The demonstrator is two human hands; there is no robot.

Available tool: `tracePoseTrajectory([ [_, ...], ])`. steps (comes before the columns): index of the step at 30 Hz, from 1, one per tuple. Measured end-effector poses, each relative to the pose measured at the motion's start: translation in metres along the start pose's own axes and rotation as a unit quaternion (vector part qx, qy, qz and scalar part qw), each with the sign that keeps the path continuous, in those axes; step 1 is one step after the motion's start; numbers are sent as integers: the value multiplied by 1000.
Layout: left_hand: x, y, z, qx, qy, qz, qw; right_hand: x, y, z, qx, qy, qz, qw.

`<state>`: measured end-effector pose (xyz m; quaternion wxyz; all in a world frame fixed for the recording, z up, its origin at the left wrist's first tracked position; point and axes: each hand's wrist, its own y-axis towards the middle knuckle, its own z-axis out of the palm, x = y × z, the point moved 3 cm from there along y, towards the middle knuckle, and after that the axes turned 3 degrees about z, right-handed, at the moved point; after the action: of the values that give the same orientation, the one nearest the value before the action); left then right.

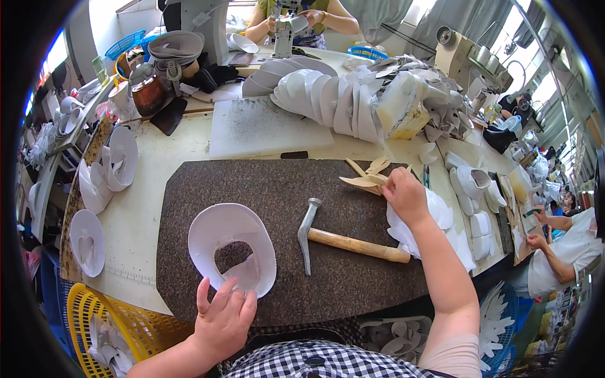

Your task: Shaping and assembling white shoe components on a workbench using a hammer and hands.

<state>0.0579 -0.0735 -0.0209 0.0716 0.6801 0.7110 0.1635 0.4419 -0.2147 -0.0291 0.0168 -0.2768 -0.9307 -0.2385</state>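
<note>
A white shoe upper (208, 233), curved round an oval opening, rests on the dark speckled board (214, 179) before me. My left hand (224, 318) grips its near edge, fingers reaching over the rim towards the opening. At the board's far right lie several tan, leaf-shaped pieces (364, 181). My right hand (403, 195) is closed among them with fingertips pinched on a tan piece; how much it holds is partly hidden. Between the hands lies a hammer (359, 244) with a metal head and wooden handle, touched by neither.
White pieces (435, 217) lie beside my right forearm. More uppers (87, 242) stand at the left. Behind the board are a white slab (265, 129) and a long row of stacked uppers (328, 101). A yellow basket (129, 318) stands lower left. Other people work beyond and at right.
</note>
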Motion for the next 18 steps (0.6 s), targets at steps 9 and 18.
tracePoseTrajectory([
  [9,-1,-10,-3,-9,-10,-26,1000,1,-7,-13,-54,320,136,936],
  [18,-19,-17,-6,-27,7,34,999,84,-53,-6,180,686,311,632],
])
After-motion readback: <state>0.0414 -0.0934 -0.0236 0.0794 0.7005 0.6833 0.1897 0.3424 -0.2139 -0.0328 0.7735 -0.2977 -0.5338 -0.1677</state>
